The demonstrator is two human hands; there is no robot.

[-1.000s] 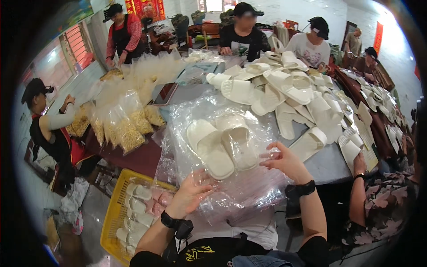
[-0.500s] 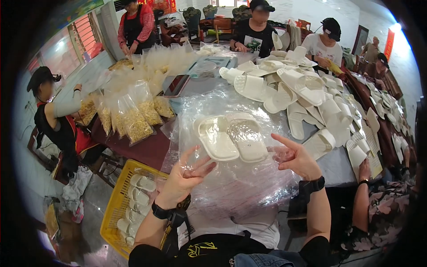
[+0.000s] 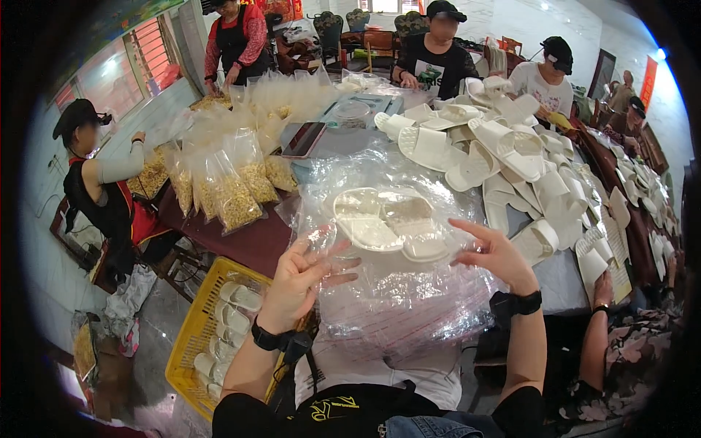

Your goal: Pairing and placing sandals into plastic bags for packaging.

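Note:
A pair of white slippers lies side by side inside a clear plastic bag, which rests on a stack of similar bags at the table's near edge. My left hand is at the left side of the bag, fingers spread and touching the film, with no clear grip on it. On the other side, my right hand has its fingers stretched apart toward the slippers, close against the plastic. Both hands are open. Glare on the film partly hides the slippers and the fingertips.
Loose white slippers are heaped at the right. Bags of yellow pieces stand at the left beside a phone. A yellow crate with bagged slippers sits low left. Several people work around the table; one person's hand touches slippers at right.
The bagged slippers have dropped lower onto the stack and lie flatter. My left hand's fingers have spread and shifted; my right hand stays beside the bag. The whole view has moved slightly.

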